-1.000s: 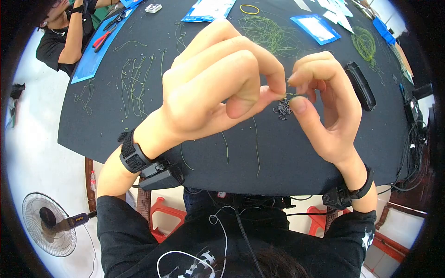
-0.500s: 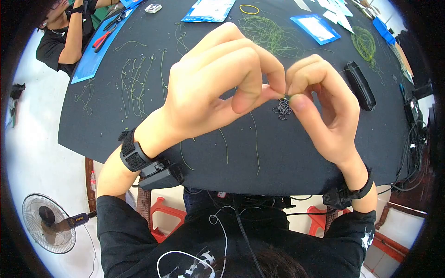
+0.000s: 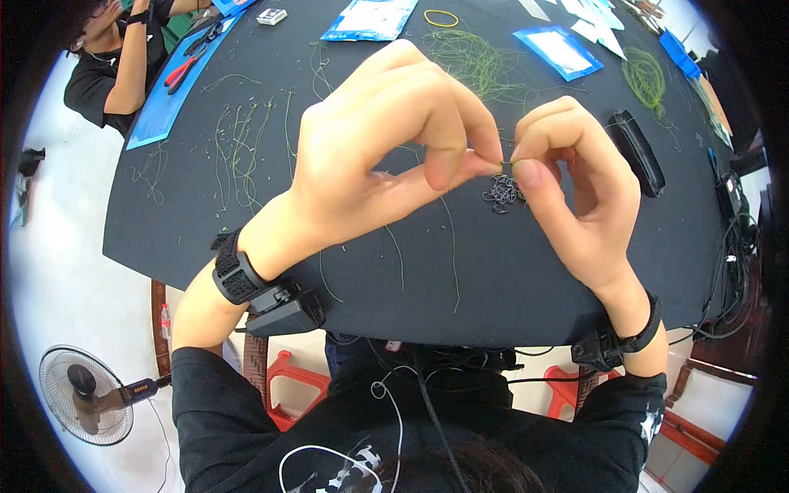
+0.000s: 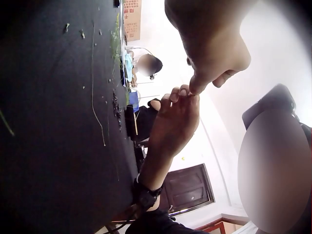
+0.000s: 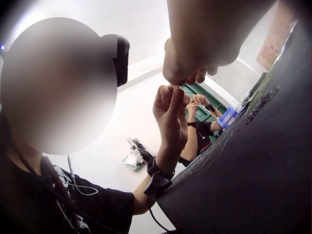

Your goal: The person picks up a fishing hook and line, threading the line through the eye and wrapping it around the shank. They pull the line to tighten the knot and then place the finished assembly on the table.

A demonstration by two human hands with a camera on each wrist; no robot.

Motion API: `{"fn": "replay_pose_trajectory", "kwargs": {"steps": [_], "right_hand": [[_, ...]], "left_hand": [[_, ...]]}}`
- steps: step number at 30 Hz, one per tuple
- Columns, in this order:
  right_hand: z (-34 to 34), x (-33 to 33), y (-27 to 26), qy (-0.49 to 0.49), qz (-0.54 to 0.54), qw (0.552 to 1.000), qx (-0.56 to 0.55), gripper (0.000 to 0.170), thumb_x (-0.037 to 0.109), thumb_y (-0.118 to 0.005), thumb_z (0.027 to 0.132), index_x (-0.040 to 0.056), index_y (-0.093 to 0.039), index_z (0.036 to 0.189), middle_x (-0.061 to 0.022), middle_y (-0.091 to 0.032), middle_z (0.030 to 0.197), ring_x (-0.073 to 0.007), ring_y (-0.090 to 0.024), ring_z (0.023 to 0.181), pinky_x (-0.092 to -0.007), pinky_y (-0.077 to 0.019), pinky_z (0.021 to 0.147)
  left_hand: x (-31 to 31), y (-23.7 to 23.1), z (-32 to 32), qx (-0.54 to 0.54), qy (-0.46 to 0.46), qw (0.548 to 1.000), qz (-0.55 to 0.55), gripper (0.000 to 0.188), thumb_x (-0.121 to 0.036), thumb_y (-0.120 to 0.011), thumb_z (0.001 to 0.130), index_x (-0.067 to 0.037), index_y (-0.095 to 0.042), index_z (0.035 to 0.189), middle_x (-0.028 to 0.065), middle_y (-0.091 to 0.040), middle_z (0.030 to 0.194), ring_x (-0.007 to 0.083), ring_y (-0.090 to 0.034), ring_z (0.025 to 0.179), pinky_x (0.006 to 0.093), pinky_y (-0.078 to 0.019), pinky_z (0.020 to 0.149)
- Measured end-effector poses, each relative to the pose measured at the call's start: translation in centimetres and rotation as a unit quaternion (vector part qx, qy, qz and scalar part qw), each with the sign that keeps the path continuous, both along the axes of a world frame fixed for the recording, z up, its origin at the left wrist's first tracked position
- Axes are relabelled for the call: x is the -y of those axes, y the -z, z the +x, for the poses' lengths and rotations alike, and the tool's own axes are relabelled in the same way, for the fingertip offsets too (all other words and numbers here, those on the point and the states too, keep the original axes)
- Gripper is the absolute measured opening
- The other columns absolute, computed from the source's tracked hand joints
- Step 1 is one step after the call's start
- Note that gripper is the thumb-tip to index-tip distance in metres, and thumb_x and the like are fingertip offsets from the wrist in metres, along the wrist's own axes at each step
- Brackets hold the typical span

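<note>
Both hands are raised over the black counter (image 3: 394, 304), fingertips brought nearly together. Left hand (image 3: 370, 135): thumb and index finger meet in a tight pinch, the other fingers bent. Right hand (image 3: 583, 193): thumb and index finger likewise closed to a narrow pinch, remaining fingers curled behind. Between the two pinches is a small held piece (image 3: 507, 165), above the counter and just short of the right thumb tip in the head view. Appearance: very thin and short, with a slight dark greenish tint; most of it is covered by the fingertips, so its full shape and ends cannot be told. Both wrist views show the fingertips close together, the piece too small to make out. Below and near the pinch, as seen from the head, lies a small heap of dark metal hooks (image 3: 501, 195), thin, curved and tangled. Green line also lies on the counter: a loose, spread tangle (image 3: 481, 70) beyond the hands, a rounder, denser coil (image 3: 645, 80) to the right, and single strands (image 3: 455, 263) nearer the person. A long black case (image 3: 639, 153) lies just beside the right hand in the head view.
</note>
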State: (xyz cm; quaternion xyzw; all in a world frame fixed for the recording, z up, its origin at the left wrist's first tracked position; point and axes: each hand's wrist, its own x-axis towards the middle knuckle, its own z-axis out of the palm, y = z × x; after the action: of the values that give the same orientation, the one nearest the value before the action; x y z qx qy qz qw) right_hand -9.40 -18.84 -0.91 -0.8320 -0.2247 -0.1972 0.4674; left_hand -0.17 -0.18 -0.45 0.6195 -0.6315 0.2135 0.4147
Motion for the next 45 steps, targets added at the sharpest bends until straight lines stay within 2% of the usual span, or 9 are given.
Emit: {"fn": "replay_pose_trajectory", "kwargs": {"steps": [8,24,27,29,34,36,40,43,45], "right_hand": [[0.0,0.1,0.1,0.007,0.011,1.0,-0.004,0.006,0.001,-0.056,0.083,-0.0015,-0.054,0.089,-0.0063,-0.052,0.088,-0.0096,-0.047,0.076,-0.0204,-0.0376,0.064],[0.1,0.5,0.0,-0.015,0.028,0.999,-0.008,0.011,0.006,-0.049,0.088,-0.002,-0.054,0.093,-0.0083,-0.051,0.094,-0.0108,-0.047,0.08,-0.0223,-0.0385,0.07],[0.3,0.6,-0.6,-0.005,0.013,1.0,0.009,0.009,0.002,-0.052,0.086,-0.0016,-0.056,0.093,-0.0092,-0.051,0.093,-0.0119,-0.049,0.079,-0.0224,-0.0397,0.07],[0.9,1.0,-0.6,-0.08,-0.017,0.991,0.106,0.01,-0.001,-0.056,0.083,0.0001,-0.058,0.093,-0.0105,-0.053,0.093,-0.0126,-0.05,0.077,-0.0223,-0.0412,0.067],[1.1,1.0,-0.7,-0.14,-0.011,0.983,0.115,0.013,0.003,-0.065,0.078,0.0028,-0.062,0.091,-0.0106,-0.054,0.091,-0.0124,-0.05,0.075,-0.0226,-0.0421,0.062],[1.1,0.9,-0.7,-0.144,-0.005,0.984,0.108,0.013,0.005,-0.067,0.077,0.0037,-0.063,0.089,-0.01,-0.054,0.09,-0.012,-0.05,0.074,-0.0223,-0.0417,0.061],[1.2,0.9,-0.6,-0.129,-0.029,0.983,0.129,0.017,0.009,-0.072,0.072,0.0074,-0.064,0.086,-0.0068,-0.054,0.086,-0.0122,-0.048,0.073,-0.0222,-0.0383,0.059],[1.1,0.9,-0.5,-0.121,-0.039,0.983,0.129,0.019,0.01,-0.075,0.069,0.0093,-0.065,0.085,-0.0054,-0.054,0.085,-0.0122,-0.048,0.072,-0.0226,-0.0367,0.059],[1.1,0.9,-0.5,-0.117,-0.04,0.984,0.125,0.02,0.01,-0.076,0.068,0.0099,-0.065,0.084,-0.0049,-0.054,0.084,-0.0123,-0.048,0.072,-0.0229,-0.0363,0.059]], "left_hand": [[0.1,0.0,0.2,-0.006,0.004,1.0,0.001,0.028,0.002,-0.072,0.068,-0.012,-0.048,0.073,0.0057,-0.066,0.084,0.0119,-0.049,0.068,0.0236,-0.0387,0.064],[-0.1,-0.1,0.4,0.016,0.005,1.0,0.005,0.029,0.003,-0.071,0.069,-0.012,-0.046,0.07,0.0069,-0.065,0.084,0.0113,-0.051,0.07,0.0229,-0.0402,0.063],[0.0,0.1,0.1,-0.06,0.017,0.998,0.015,0.029,0.003,-0.069,0.072,-0.012,-0.045,0.069,0.0089,-0.064,0.084,0.0116,-0.052,0.07,0.023,-0.0414,0.063],[0.3,0.5,-0.1,-0.311,0.126,0.942,0.001,0.03,0.002,-0.068,0.075,-0.012,-0.042,0.068,0.0105,-0.063,0.083,0.0122,-0.052,0.072,0.0233,-0.0423,0.064],[0.3,0.6,-0.1,-0.363,0.197,0.91,0.047,0.033,-0.001,-0.069,0.075,-0.012,-0.039,0.068,0.0107,-0.061,0.084,0.0129,-0.051,0.074,0.0239,-0.0424,0.065],[0.4,0.8,-0.1,-0.396,0.221,0.891,0.033,0.026,0.0,-0.069,0.075,-0.007,-0.045,0.07,0.0081,-0.064,0.084,0.0119,-0.061,0.083,0.026,-0.048,0.079],[0.5,0.8,-0.3,-0.41,0.219,0.885,0.03,0.024,-0.001,-0.069,0.076,-0.007,-0.047,0.071,0.007,-0.064,0.082,0.0119,-0.061,0.082,0.0258,-0.048,0.079],[0.5,0.8,-0.3,-0.406,0.202,0.889,0.063,0.029,0.0,-0.067,0.075,-0.01,-0.042,0.069,0.0061,-0.058,0.079,0.0119,-0.049,0.074,0.0243,-0.0399,0.068],[0.6,1.1,-0.1,-0.393,0.208,0.894,0.057,0.021,-0.004,-0.069,0.077,-0.006,-0.049,0.074,0.0053,-0.062,0.08,0.0114,-0.061,0.081,0.0256,-0.0479,0.077]]}}
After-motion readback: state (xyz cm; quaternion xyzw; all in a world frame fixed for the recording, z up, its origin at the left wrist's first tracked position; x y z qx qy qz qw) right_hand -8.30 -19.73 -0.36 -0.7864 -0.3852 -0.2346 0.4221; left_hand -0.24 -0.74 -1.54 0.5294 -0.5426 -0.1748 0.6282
